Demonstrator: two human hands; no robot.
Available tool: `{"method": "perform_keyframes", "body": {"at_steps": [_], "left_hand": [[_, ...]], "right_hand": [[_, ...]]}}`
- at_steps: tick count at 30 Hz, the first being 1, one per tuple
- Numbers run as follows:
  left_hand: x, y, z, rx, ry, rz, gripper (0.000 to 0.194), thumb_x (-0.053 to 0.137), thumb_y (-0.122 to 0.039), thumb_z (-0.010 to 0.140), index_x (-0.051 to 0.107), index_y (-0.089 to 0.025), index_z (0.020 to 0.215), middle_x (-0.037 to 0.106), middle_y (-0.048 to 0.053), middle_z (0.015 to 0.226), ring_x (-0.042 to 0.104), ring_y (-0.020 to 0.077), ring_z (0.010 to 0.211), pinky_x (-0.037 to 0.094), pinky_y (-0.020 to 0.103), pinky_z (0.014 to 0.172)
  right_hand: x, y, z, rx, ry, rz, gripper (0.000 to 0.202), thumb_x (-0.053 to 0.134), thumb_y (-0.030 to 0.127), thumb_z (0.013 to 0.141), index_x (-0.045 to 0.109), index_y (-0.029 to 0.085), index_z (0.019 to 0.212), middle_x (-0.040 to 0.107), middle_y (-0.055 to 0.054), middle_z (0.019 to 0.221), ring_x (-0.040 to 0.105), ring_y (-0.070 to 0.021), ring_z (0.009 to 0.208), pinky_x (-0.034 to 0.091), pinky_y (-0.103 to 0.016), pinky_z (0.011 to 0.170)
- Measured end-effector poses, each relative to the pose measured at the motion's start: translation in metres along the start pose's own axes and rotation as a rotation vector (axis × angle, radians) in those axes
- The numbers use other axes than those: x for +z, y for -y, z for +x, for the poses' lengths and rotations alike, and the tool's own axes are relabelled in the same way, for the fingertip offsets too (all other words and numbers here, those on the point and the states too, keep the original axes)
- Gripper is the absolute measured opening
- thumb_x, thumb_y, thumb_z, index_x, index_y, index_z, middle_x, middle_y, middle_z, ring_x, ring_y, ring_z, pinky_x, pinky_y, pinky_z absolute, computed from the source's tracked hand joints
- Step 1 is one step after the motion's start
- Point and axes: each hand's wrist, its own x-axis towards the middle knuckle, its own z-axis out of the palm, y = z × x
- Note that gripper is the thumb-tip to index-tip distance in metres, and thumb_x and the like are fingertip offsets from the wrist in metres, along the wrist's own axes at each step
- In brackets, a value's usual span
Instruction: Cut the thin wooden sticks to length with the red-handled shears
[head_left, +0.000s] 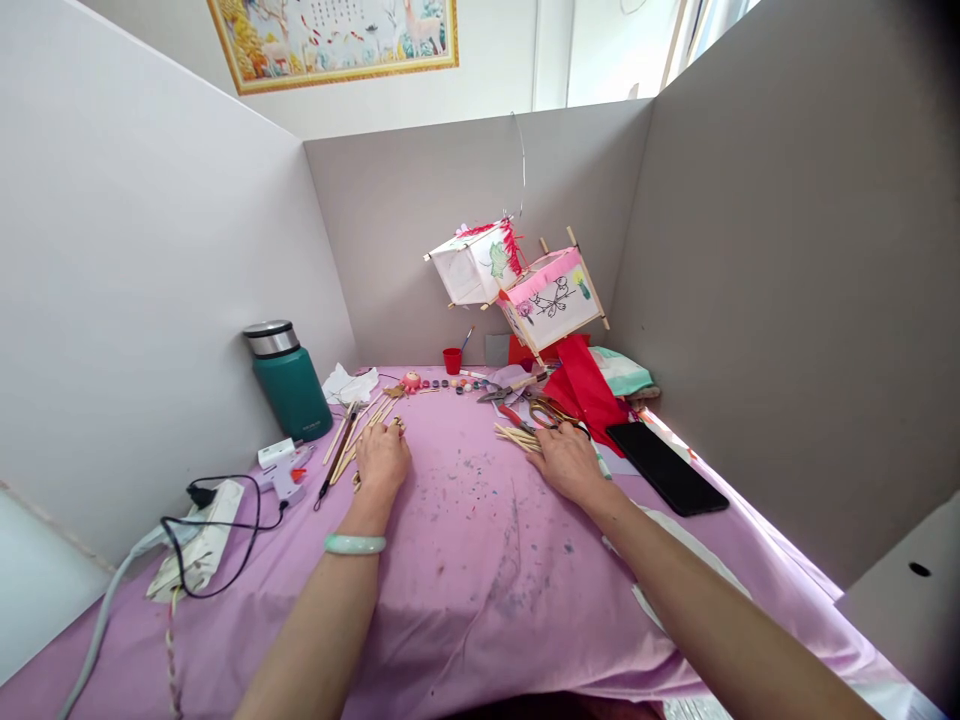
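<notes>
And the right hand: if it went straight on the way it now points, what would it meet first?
Most likely the bundle of thin sticks, right in front of the right hand; depth is unclear, so they may already be touching.

1. Grey partition panels (405,220) stand left, right and at the far side.
2. Lilac tablecloth (450,590), wrinkled and dark-spotted, spreads between them.
3. Gold-framed picture (337,40) hangs on white wall (495,55) beyond.
4. Window (711,30), upper right, appears bright.

Smooth pale green bangle (355,544) on left wrist (369,515); forearms (324,620) and hands (384,460) bare
</notes>
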Motion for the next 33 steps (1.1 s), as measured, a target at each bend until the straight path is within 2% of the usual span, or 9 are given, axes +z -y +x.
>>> {"method": "perform_keyframes", "body": {"at_steps": [4, 10, 13, 17, 22, 25, 27, 29, 33], "left_hand": [[-0.001, -0.001, 0.000, -0.003, -0.005, -0.008, 0.034, 0.039, -0.025, 0.089, 0.069, -0.017, 0.101, 0.063, 0.014, 0.108, 0.050, 0.0288, 0.109, 0.040, 0.039, 0.090], [0.001, -0.001, 0.000, 0.000, -0.012, -0.022, 0.033, 0.039, -0.024, 0.088, 0.068, -0.017, 0.103, 0.063, 0.014, 0.108, 0.050, 0.0288, 0.109, 0.040, 0.040, 0.090], [0.003, -0.001, 0.001, 0.011, -0.030, -0.035, 0.033, 0.040, -0.023, 0.087, 0.068, -0.018, 0.104, 0.062, 0.014, 0.108, 0.050, 0.0284, 0.109, 0.040, 0.040, 0.091], [0.005, -0.002, 0.001, 0.046, -0.046, -0.046, 0.032, 0.041, -0.024, 0.087, 0.069, -0.019, 0.101, 0.063, 0.012, 0.106, 0.051, 0.0270, 0.107, 0.039, 0.037, 0.092], [0.006, -0.003, 0.001, 0.093, -0.061, -0.069, 0.031, 0.042, -0.023, 0.087, 0.070, -0.020, 0.099, 0.065, 0.010, 0.103, 0.051, 0.0254, 0.105, 0.038, 0.035, 0.094], [0.007, -0.004, 0.002, 0.110, -0.049, -0.083, 0.030, 0.042, -0.023, 0.087, 0.070, -0.020, 0.098, 0.065, 0.009, 0.103, 0.051, 0.0246, 0.106, 0.038, 0.035, 0.096], [0.007, -0.004, 0.002, 0.117, -0.040, -0.096, 0.030, 0.043, -0.022, 0.086, 0.071, -0.020, 0.098, 0.065, 0.009, 0.103, 0.052, 0.0244, 0.106, 0.038, 0.035, 0.096], [0.007, -0.004, 0.002, 0.129, -0.038, -0.111, 0.029, 0.044, -0.022, 0.086, 0.071, -0.019, 0.097, 0.066, 0.009, 0.102, 0.052, 0.0245, 0.106, 0.038, 0.035, 0.096], [0.006, -0.004, 0.000, 0.176, -0.058, -0.150, 0.029, 0.044, -0.020, 0.085, 0.071, -0.017, 0.095, 0.067, 0.011, 0.098, 0.054, 0.0263, 0.101, 0.040, 0.038, 0.092]], "right_hand": [[0.000, 0.002, 0.001, -0.004, 0.026, -0.021, 0.039, 0.046, 0.043, 0.091, 0.061, 0.011, 0.107, 0.065, -0.018, 0.107, 0.049, -0.0310, 0.106, 0.033, -0.042, 0.087], [-0.008, 0.005, 0.001, -0.097, 0.034, -0.028, 0.028, 0.046, 0.033, 0.089, 0.062, 0.015, 0.103, 0.066, -0.016, 0.109, 0.046, -0.0308, 0.109, 0.032, -0.042, 0.090], [-0.009, 0.009, 0.001, -0.123, 0.067, -0.025, 0.026, 0.044, 0.023, 0.088, 0.063, 0.014, 0.103, 0.066, -0.017, 0.108, 0.049, -0.0304, 0.108, 0.033, -0.041, 0.089], [-0.010, 0.014, 0.001, -0.122, 0.176, -0.014, 0.027, 0.043, 0.014, 0.085, 0.064, 0.009, 0.100, 0.067, -0.019, 0.102, 0.059, -0.0294, 0.099, 0.038, -0.037, 0.083], [-0.011, 0.016, 0.000, -0.063, 0.295, 0.043, 0.031, 0.045, 0.014, 0.081, 0.060, 0.007, 0.108, 0.066, -0.020, 0.107, 0.063, -0.0289, 0.096, 0.042, -0.034, 0.076], [-0.008, 0.014, 0.000, -0.056, 0.287, 0.103, 0.030, 0.046, 0.017, 0.081, 0.058, 0.009, 0.106, 0.064, -0.020, 0.109, 0.063, -0.0282, 0.098, 0.042, -0.034, 0.076], [-0.004, 0.011, 0.002, -0.045, 0.235, 0.197, 0.026, 0.045, 0.020, 0.081, 0.056, 0.010, 0.103, 0.065, -0.019, 0.104, 0.062, -0.0265, 0.093, 0.041, -0.033, 0.074], [-0.002, 0.008, 0.006, 0.001, 0.143, 0.395, 0.022, 0.043, 0.022, 0.082, 0.054, 0.012, 0.098, 0.065, -0.014, 0.093, 0.061, -0.0236, 0.084, 0.041, -0.032, 0.071], [-0.002, 0.007, 0.015, 0.031, -0.054, 1.095, 0.024, 0.042, 0.035, 0.084, 0.049, 0.017, 0.098, 0.058, -0.003, 0.077, 0.054, -0.0165, 0.068, 0.042, -0.029, 0.066]]}}
